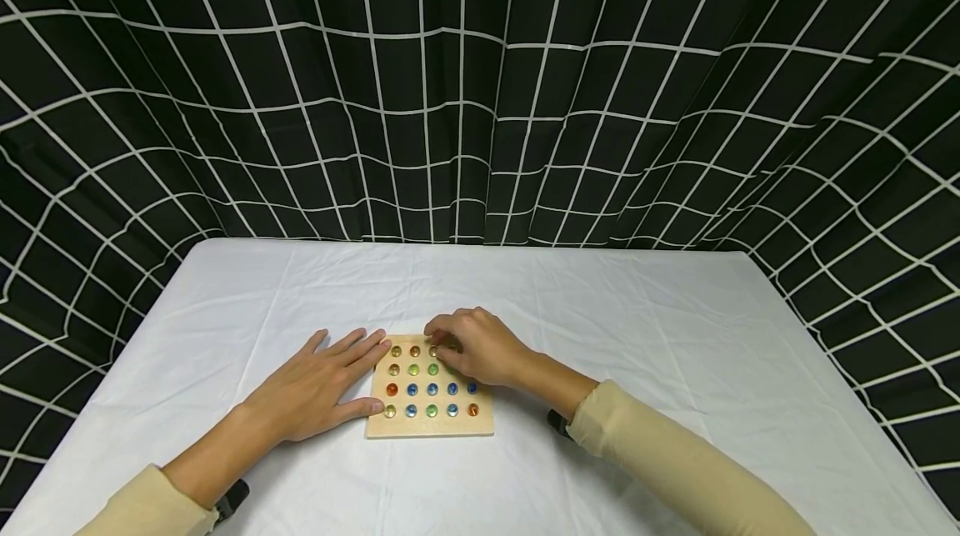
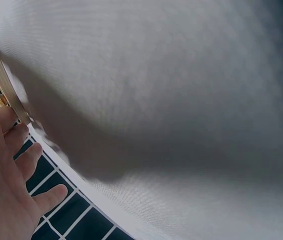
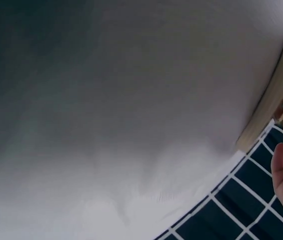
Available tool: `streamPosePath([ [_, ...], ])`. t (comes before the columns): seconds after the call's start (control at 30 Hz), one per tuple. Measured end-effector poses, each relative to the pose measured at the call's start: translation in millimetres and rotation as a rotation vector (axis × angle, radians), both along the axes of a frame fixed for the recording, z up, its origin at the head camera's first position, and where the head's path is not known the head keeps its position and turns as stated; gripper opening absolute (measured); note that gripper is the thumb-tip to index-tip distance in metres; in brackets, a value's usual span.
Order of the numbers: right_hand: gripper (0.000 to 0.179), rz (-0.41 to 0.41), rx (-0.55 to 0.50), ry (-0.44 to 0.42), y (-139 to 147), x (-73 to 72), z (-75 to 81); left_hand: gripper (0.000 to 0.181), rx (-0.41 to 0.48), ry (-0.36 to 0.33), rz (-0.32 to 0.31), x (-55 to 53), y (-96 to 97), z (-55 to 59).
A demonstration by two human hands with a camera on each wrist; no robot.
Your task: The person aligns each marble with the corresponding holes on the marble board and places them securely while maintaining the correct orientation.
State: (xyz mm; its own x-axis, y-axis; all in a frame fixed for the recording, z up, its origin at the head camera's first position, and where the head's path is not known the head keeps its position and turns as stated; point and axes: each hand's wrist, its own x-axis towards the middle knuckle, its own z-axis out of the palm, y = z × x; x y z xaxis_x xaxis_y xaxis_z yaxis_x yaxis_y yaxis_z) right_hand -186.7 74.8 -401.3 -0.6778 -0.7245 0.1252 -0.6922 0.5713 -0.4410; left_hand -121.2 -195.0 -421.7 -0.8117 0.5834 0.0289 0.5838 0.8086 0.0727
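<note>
A square wooden board (image 1: 430, 426) lies on the table, with rows of coloured glass marbles in it: yellowish, green, blue and orange. My left hand (image 1: 318, 390) rests palm down at the board's left side, fingers spread, fingertips and thumb at its edge. In the left wrist view its fingers reach the board's pale side (image 2: 4, 75). Over the back right of the board, my right hand (image 1: 483, 346) curls its thumb and forefinger round a yellowish glass marble (image 1: 433, 351) in the back row. That hand hides the marbles or holes at the back right corner.
A white cloth (image 1: 600, 311) covers the table, lightly creased. Black curtains (image 1: 480, 102) with a white grid stand round its back and sides. Each wrist wears a dark camera, one of them under the left cuff (image 1: 231, 499).
</note>
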Motion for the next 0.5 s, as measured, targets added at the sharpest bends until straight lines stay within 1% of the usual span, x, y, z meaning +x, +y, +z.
streamPosePath([
  [0.13,0.026,-0.005,-0.030,0.004,9.5,1.4,7.2,0.081,-0.008,0.008,0.002,-1.3,-0.6,-0.3],
  [0.27,0.027,-0.020,-0.055,0.018,27.7,2.4,11.9,0.081,-0.018,0.015,0.009,-0.7,-1.8,-0.5],
  [0.37,0.030,-0.038,-0.044,0.047,46.8,3.9,11.7,0.081,-0.017,0.014,0.016,-0.1,-3.2,-0.4],
  [0.5,0.035,-0.072,0.004,0.094,75.4,6.8,11.0,0.081,-0.005,0.008,0.018,-0.1,-5.6,0.1],
])
